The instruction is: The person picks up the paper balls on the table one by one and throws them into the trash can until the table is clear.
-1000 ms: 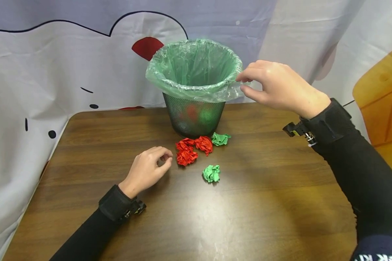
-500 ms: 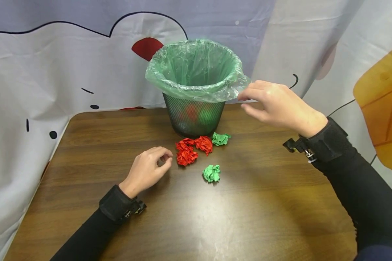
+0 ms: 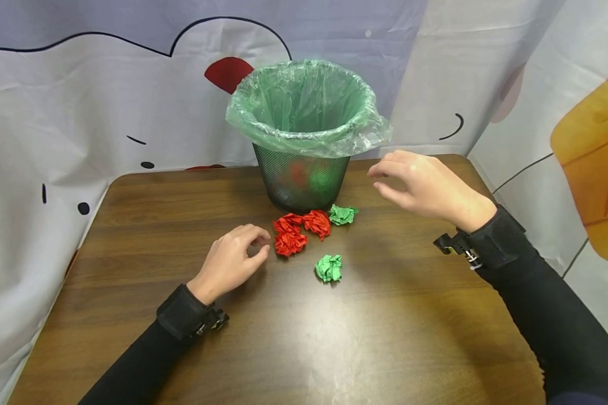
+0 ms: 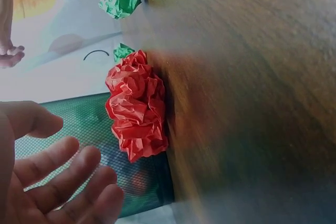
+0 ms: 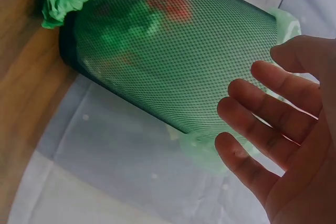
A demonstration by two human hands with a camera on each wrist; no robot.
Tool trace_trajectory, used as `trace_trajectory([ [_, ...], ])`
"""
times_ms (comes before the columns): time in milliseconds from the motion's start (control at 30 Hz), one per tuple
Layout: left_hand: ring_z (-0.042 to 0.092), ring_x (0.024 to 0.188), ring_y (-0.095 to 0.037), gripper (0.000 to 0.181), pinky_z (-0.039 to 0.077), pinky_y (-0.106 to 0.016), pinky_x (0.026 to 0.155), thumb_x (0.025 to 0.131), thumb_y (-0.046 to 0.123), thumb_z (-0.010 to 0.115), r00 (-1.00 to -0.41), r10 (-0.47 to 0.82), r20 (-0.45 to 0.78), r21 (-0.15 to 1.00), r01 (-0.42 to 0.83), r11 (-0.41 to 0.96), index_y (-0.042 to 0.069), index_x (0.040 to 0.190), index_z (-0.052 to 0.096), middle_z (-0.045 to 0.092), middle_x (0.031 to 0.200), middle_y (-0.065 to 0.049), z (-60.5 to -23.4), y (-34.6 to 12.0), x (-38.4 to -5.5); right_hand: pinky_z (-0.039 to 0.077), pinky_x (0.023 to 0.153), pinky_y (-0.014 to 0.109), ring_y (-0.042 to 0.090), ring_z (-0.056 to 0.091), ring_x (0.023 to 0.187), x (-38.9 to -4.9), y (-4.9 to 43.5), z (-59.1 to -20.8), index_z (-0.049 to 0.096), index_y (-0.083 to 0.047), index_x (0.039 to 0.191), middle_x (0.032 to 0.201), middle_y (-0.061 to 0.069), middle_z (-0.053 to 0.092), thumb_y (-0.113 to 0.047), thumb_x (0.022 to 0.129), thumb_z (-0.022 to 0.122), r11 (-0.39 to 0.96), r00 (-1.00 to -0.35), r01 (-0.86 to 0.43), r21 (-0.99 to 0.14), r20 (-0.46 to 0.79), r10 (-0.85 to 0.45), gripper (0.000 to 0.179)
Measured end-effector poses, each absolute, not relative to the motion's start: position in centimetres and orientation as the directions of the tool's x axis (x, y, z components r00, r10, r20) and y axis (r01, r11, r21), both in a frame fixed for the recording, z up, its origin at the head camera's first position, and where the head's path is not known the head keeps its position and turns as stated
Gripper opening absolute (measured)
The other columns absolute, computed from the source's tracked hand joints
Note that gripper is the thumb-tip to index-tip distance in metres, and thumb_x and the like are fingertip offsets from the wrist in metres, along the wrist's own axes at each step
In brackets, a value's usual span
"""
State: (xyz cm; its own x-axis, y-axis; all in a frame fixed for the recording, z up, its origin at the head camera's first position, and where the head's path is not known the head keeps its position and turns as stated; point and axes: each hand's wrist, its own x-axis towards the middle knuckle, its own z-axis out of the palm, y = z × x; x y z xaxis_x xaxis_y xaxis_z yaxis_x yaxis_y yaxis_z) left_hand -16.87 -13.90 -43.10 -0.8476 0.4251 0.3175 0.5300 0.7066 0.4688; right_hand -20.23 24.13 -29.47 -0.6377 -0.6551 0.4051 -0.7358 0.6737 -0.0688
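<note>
My left hand (image 3: 231, 260) rests low over the table, fingers loosely curled around nothing, just left of three crumpled red paper balls (image 3: 290, 244). In the left wrist view the red paper balls (image 4: 134, 111) stand bunched beyond its fingertips. My right hand (image 3: 423, 185) hovers in the air right of the mesh bin (image 3: 304, 180), fingers parted and holding nothing. A green bag (image 3: 304, 145) lines the bin and hangs over its rim. One green paper ball (image 3: 342, 215) lies by the bin's base; another green paper ball (image 3: 329, 268) lies nearer on the table.
Red and green shapes show through the bin's mesh (image 5: 173, 56). The brown wooden table (image 3: 385, 332) reaches back to a printed curtain (image 3: 81, 101), which also hangs along the left and right sides.
My right hand has come down from beside the bag's rim, lower and toward me. The bag's right edge now sticks out freely. My left hand has hardly moved.
</note>
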Motion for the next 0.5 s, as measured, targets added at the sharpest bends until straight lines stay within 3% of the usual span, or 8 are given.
trace_trajectory([
  [200,0.063,0.092,-0.020,0.025,0.052,-0.040,0.072,0.092,0.027,0.067,-0.858,0.440,0.265,0.451,0.513,0.730,0.015,0.113,0.069,0.066,0.108,0.000,-43.1,-13.5,-17.2,0.053,0.082,0.040,0.016,0.063,0.096,-20.0,24.2,-31.1,0.072,-0.013,0.109,0.103,-0.001,0.069,-0.018,0.094,0.066,0.693,-0.679,-0.712,-0.116,0.364,-0.637,0.017],
  [500,0.065,0.105,-0.023,0.040,0.055,-0.046,0.080,0.091,0.029,0.068,-0.863,0.461,0.205,0.431,0.503,0.749,0.015,0.128,0.064,0.061,0.124,-0.003,-43.1,-13.0,-17.7,0.052,0.079,0.037,0.016,0.063,0.093,-19.6,24.3,-33.0,0.072,-0.015,0.109,0.102,-0.003,0.068,-0.021,0.095,0.066,0.705,-0.704,-0.694,-0.145,0.344,-0.622,0.016],
])
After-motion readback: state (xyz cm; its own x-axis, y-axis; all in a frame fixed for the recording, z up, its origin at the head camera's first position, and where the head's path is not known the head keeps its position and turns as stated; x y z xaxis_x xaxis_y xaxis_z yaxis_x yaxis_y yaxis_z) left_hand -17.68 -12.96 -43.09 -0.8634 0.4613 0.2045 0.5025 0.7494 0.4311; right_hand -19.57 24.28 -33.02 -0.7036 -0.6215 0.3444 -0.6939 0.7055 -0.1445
